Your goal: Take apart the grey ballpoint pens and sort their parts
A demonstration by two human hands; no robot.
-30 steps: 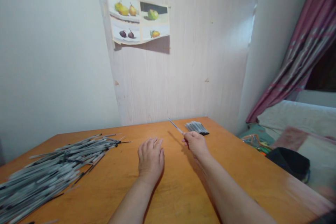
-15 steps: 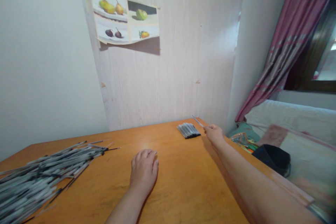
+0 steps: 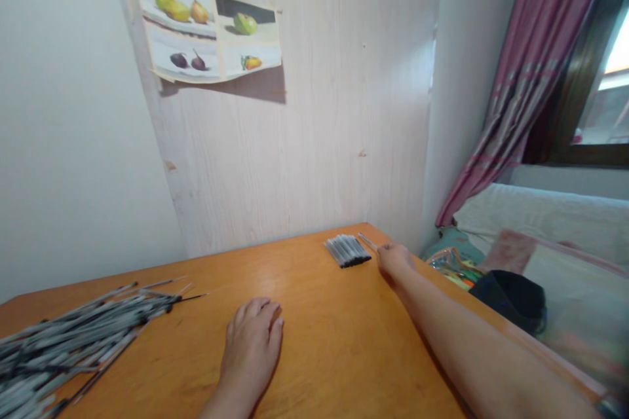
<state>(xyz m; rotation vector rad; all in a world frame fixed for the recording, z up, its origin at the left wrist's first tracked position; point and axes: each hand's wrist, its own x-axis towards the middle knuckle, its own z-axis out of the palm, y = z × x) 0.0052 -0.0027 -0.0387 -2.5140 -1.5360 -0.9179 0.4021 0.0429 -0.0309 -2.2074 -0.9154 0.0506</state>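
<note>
"How much room does the right hand (image 3: 394, 258) have?"

"Little on its outer side: it is near the right edge of the table (image 3: 314, 353), not far from the back corner. The slim stick (image 3: 367, 241) in it points toward the back edge; I can't tell whether it touches the wood."

"Its grip?"

"Narrow, pinched on the stick's near end. The neat row of sticks (image 3: 346, 251) lies just to the left."

"And the left hand (image 3: 253, 337)?"

"Palm down on the table, fingers loose and unclenched. A stretch of wood shows between it and the row, another between it and the loose heap of sticks (image 3: 98, 327), which runs out of view at left."

"Counts?"

"One stick held, one row, one heap; the sticks in both lie too close to count. One sheet (image 3: 211, 46) on the wall (image 3: 319, 144), with four painted panels. Beyond the right edge, one black container (image 3: 508, 298)."
</note>
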